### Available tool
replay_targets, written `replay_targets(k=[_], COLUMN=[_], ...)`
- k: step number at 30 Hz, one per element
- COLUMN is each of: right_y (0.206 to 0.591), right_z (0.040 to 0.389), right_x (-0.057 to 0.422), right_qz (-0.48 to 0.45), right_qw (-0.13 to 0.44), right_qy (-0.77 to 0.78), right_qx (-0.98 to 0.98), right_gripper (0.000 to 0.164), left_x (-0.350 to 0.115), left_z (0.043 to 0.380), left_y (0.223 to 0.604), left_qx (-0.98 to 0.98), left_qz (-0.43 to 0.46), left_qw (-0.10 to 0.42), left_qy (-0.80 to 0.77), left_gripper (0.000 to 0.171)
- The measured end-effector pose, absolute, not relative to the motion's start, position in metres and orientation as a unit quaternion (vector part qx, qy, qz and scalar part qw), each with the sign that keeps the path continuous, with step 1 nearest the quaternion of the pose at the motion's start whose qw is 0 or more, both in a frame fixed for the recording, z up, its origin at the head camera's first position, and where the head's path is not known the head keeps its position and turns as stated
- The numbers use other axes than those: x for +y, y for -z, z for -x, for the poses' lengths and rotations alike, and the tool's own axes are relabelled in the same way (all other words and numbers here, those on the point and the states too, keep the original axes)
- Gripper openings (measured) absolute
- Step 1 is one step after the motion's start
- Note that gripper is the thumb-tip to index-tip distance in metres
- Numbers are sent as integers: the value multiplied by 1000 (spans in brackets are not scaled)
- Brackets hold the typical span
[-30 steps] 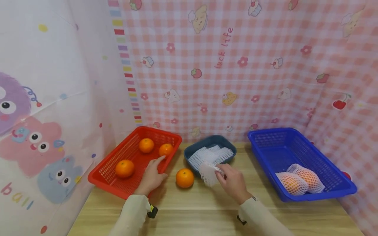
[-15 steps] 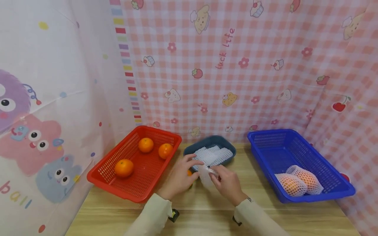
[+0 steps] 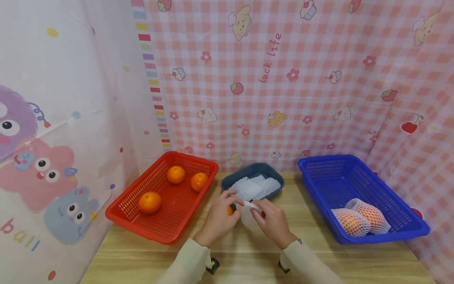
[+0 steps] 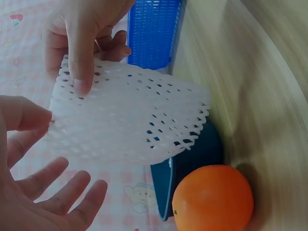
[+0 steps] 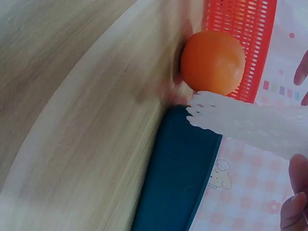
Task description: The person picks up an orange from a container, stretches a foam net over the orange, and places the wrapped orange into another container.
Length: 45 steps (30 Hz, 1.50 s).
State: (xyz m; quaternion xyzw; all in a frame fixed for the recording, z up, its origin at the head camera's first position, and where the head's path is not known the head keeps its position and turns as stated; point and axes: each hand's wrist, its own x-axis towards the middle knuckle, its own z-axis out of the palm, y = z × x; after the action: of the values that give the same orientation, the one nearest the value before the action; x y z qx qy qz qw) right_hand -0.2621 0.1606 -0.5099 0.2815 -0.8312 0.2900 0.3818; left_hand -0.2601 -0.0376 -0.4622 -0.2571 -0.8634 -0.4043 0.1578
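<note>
Soft light is bathing the pale wood-grained desk (image 3: 248,254); the round, smooth orange fruit (image 5: 212,62) is casting a blurred shadow.

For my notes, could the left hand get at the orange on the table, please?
Probably yes: nothing visible separates the left hand from the orange, though that hand pinches the foam net.

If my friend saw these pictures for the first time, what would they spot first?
Probably the bright red basket on the left, with three oranges inside. Next might come the blue basket on the right, where two net-wrapped fruits lie. Then the middle, where the left hand and right hand have a white mesh sleeve between them, in front of a teal tray.
</note>
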Motion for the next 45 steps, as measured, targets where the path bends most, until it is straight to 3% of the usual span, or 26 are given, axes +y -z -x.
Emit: replay_targets(k=[16, 23, 31, 35, 39, 45], right_y=[509, 503, 490, 490, 492, 495], right_z=[262, 258, 257, 261, 265, 268], right_x=[157, 148, 140, 143, 149, 156], right_qz=[-336, -298, -264, -296, -312, -262], right_qw=[366, 364, 373, 393, 386, 270], right_qy=[-293, -316, -282, -256, -281, -365], right_qx=[-816, -824, -844, -832, -821, -852], right_gripper=[19, 25, 37, 35, 35, 28], left_x=[-33, -24, -23, -23, -25, -31], left_z=[265, 266, 266, 266, 265, 269], left_y=[453, 457, 460, 461, 460, 467], left_qx=[-880, -882, -882, -884, -879, -840], left_qz=[212, 166, 172, 185, 187, 207], left_qw=[90, 136, 177, 154, 93, 33], left_qy=[415, 420, 402, 402, 428, 501], left_gripper=[25, 13, 26, 34, 38, 39])
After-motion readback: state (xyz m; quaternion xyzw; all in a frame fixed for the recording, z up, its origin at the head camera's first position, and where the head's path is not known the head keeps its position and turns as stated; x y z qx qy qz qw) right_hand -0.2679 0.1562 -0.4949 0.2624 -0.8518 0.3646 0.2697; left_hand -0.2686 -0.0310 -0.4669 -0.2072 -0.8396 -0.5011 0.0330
